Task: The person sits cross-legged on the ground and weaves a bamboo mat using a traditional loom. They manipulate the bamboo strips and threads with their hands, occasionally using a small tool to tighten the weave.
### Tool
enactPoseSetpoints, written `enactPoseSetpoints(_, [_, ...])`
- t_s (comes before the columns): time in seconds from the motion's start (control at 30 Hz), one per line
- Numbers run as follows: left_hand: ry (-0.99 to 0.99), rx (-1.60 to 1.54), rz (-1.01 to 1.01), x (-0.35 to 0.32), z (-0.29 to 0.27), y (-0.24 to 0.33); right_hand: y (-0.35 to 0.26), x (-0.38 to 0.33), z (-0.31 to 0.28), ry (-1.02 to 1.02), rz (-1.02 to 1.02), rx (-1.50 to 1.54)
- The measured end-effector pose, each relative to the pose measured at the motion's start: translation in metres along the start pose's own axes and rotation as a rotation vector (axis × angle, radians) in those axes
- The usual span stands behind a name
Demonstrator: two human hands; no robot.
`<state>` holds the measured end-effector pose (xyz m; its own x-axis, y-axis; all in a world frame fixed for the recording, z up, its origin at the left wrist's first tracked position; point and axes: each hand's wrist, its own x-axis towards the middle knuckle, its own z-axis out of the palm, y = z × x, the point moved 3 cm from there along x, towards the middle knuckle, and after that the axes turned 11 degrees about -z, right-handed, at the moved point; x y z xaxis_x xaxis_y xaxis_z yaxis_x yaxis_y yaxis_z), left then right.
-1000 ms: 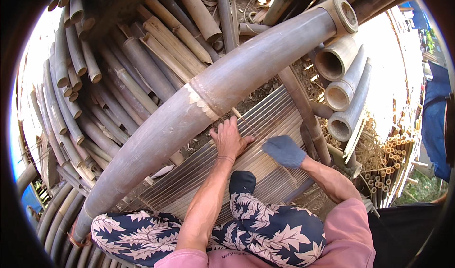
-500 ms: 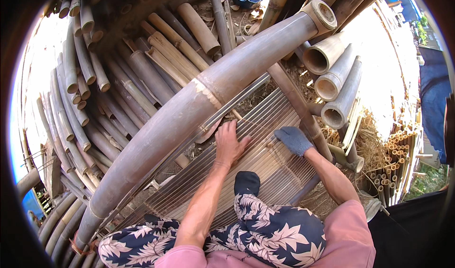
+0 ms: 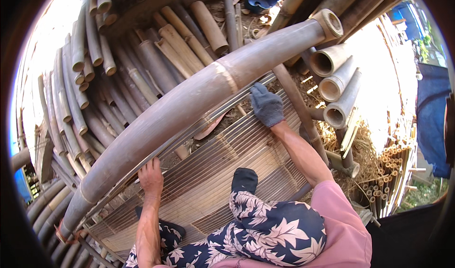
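Observation:
A panel of thin parallel bamboo slats slopes beneath my hands, bound by cross lines. Thin bamboo strips run along its far edge, just below a thick bamboo pole. My bare left hand is closed on a strip at the left part of that edge, its fingertips partly hidden. Farther right and higher up, my right hand, in a grey-blue glove, has its fingers curled over the strips near the pole. My foot in a dark sock rests on the slats.
Stacked bamboo poles fill the left and far side. Wide bamboo tubes jut out at the right, above dry shavings. A bundle of thin bamboo tubes stands farther right. A slanting bamboo support borders the panel.
My left hand has moved left and nearer, to the strips under the pole. My gloved right hand has moved up and left to the far edge. The view has shifted slightly.

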<state>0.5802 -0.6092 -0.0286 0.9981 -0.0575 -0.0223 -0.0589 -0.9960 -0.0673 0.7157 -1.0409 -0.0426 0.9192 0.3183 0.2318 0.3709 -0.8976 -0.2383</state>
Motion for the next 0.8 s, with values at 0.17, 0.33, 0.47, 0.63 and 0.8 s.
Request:
enactPoseSetpoints(0.17, [-0.194,-0.216,0.003,-0.02,-0.014,0.004,0.014,-0.013,0.007,-0.133,0.016,-0.074])
enactPoseSetpoints(0.33, [-0.275,-0.325,-0.193,-0.034,-0.013,-0.008,0.035,-0.017,0.02,-0.286,0.071,0.053])
enactPoseSetpoints(0.47, [-0.216,-0.294,-0.17,-0.036,-0.006,-0.016,0.045,-0.02,0.017,-0.134,0.142,0.208])
enactPoseSetpoints(0.63, [-0.331,-0.337,-0.207,-0.04,-0.011,-0.011,0.028,-0.042,-0.046,0.21,0.338,0.348])
enactPoseSetpoints(0.8, [-0.137,-0.077,0.07,-0.003,-0.038,0.071,-0.043,-0.044,-0.182,0.231,0.23,0.416])
